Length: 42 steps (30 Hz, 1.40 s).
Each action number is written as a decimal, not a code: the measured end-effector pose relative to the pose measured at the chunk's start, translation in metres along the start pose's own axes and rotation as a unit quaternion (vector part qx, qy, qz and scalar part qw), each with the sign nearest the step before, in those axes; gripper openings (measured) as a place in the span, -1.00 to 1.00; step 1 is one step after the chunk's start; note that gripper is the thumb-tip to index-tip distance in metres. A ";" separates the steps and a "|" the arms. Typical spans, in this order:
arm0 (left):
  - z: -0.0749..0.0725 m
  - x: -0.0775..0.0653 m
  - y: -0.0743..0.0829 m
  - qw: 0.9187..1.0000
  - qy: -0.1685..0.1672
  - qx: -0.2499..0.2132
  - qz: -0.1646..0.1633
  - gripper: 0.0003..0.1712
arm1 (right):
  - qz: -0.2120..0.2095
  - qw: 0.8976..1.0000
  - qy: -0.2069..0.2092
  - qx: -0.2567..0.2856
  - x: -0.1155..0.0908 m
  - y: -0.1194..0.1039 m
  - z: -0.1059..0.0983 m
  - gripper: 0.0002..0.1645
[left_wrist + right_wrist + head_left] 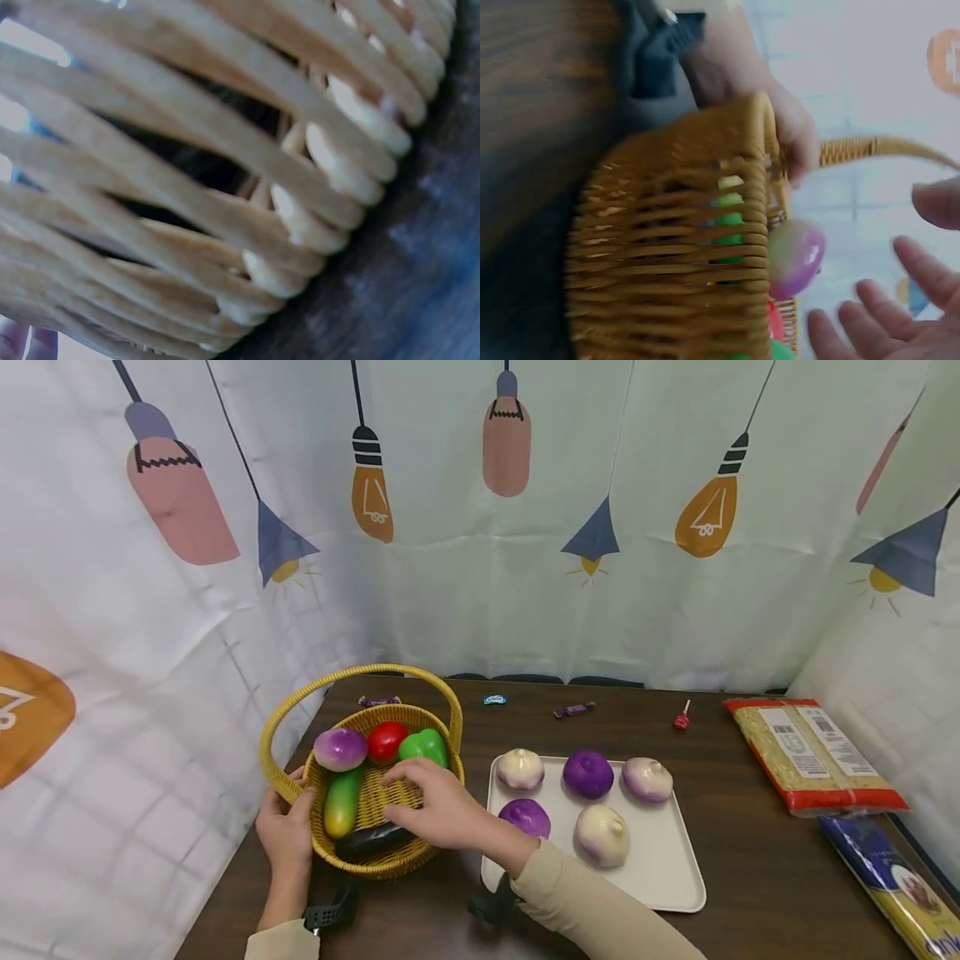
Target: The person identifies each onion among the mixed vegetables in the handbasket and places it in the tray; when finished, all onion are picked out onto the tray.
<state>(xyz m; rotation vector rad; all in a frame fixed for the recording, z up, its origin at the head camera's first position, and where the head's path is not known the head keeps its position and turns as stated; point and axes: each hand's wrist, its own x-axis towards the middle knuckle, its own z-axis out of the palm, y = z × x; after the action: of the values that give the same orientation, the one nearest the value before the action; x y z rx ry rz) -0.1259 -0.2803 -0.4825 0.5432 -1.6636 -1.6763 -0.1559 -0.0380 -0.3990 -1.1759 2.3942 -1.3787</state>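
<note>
A yellow wicker basket (390, 868) stands at the left of the table. Its rim at the handle's base is gripped by my left hand (285, 835). Over the basket's right side hovers my right hand (438, 806), fingers spread and nothing held. Inside the basket lie a purple-and-white turnip (341, 749), a red tomato (386, 742), a green bell pepper (425, 746), a green-yellow cucumber-like vegetable (342, 803) and a dark eggplant (375, 841), partly covered by my right hand. Close-up basket weave (225, 187) fills the left wrist view.
Right of the basket, a white tray (667, 881) bears several purple and white turnips (588, 774). Small wrapped candies (574, 710) and a red lollipop (681, 721) lie along the back. Two food packages (817, 756) occupy the right edge.
</note>
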 end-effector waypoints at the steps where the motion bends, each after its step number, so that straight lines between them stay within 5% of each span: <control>1: 0.000 0.000 0.000 1.000 0.000 0.003 0.004 -0.68 | 0.017 1.000 -0.010 0.001 0.009 0.001 0.003 -0.61; 7: 0.000 -0.001 -0.001 1.000 0.011 0.014 0.014 -0.70 | 0.086 0.996 -0.008 0.009 0.050 0.007 0.019 -0.48; 13: 0.000 -0.004 0.004 1.000 0.003 0.001 0.014 -0.69 | 0.132 0.991 0.019 0.034 0.070 0.011 0.037 -0.41; 20: 0.006 -0.014 0.021 1.000 -0.006 -0.012 0.016 -0.64 | 0.130 0.984 0.075 0.091 0.081 0.020 0.050 -0.51; 31: 0.000 -0.015 0.025 1.000 0.001 0.014 0.013 -0.65 | 0.124 0.983 0.110 0.077 0.098 0.012 0.047 -0.46; 42: -0.001 -0.014 0.025 0.999 -0.004 0.025 0.033 -0.68 | 0.151 0.978 0.034 0.140 0.111 0.027 0.049 -0.25</control>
<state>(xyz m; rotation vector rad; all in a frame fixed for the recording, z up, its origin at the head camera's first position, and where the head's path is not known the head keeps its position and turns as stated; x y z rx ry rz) -0.1113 -0.2686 -0.4606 0.5004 -1.7138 -1.5950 -0.2240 -0.1393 -0.4208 -0.6731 2.2100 -1.6014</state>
